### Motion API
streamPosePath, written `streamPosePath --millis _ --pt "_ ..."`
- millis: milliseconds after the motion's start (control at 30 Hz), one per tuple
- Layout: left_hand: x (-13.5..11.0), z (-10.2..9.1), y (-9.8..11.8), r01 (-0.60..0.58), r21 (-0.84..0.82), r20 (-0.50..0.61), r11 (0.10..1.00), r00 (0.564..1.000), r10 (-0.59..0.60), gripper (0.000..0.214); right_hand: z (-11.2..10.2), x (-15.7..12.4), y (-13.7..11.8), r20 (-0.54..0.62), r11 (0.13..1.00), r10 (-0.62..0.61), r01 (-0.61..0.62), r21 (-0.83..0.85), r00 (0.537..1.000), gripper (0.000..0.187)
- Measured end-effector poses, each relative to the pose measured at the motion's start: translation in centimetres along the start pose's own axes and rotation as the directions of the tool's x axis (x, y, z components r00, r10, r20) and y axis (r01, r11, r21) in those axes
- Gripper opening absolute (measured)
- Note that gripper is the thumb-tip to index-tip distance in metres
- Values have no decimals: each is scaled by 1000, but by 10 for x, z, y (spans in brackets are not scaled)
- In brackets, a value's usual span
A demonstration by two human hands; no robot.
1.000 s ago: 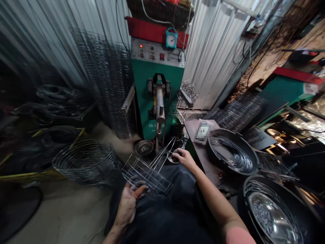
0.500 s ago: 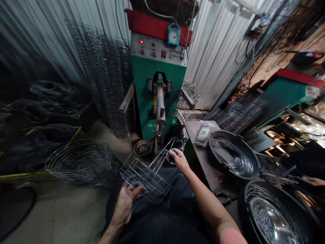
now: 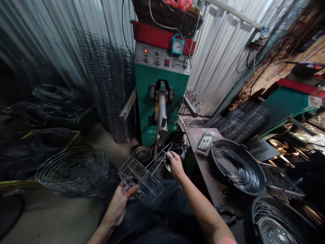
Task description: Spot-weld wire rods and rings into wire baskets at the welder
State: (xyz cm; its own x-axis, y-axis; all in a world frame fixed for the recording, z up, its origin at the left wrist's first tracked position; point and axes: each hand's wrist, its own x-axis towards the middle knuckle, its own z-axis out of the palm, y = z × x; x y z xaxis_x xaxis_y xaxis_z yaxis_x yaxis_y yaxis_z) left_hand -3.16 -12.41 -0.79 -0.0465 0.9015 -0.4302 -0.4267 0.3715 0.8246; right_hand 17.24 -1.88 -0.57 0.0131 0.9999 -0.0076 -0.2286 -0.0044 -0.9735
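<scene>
A corrugated metal wall [image 3: 218, 57] fills the top of the frame. Against it, at upper centre, stands a green spot-welding machine [image 3: 146, 101] with a red top and a steel electrode arm [image 3: 161, 115]. A tall stack of wire mesh racks [image 3: 109, 81] leans at upper left, and a round wire basket [image 3: 76, 171] sits on the floor at lower left. To the right, a dark metal bench [image 3: 195, 134] carries a round black tub [image 3: 262, 179] of curved wire hoops and a phone [image 3: 205, 142].

At lower centre, a rectangular wire rack [image 3: 146, 178] is held up in the air in front of the machine, its long wires reaching up and to the right toward the electrode arm. The left hand [image 3: 118, 206] supports its lower left side, with the fingers spread and curled around the wires, one tipped with an orange finger cot [image 3: 132, 191]. The right hand [image 3: 175, 164] pinches the upper wires narrowly. A small steel bowl [image 3: 142, 154] sits just beyond the rack.
</scene>
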Motion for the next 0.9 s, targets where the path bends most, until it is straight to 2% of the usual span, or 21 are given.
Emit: streamPosePath --millis 200,400,667,767,900 --pt "10 0 -1 10 -60 -33 998 999 -12 76 5 15 8 -6 998 29 -29 61 1000 27" --pt "24 6 3 -4 -74 -76 997 997 -2 65 11 28 6 -38 998 42 -40 54 998 26" --pt "18 16 18 -4 -93 -102 996 995 -5 58 10 39 10 -43 991 107 -103 79 993 30" --pt "15 18 13 -45 -109 -121 993 992 32 59 -3 18 7 73 987 160 -158 -30 984 34" --pt "13 22 6 -105 -124 -130 987 988 89 67 -24 -29 8 316 930 289 -187 -316 904 37"
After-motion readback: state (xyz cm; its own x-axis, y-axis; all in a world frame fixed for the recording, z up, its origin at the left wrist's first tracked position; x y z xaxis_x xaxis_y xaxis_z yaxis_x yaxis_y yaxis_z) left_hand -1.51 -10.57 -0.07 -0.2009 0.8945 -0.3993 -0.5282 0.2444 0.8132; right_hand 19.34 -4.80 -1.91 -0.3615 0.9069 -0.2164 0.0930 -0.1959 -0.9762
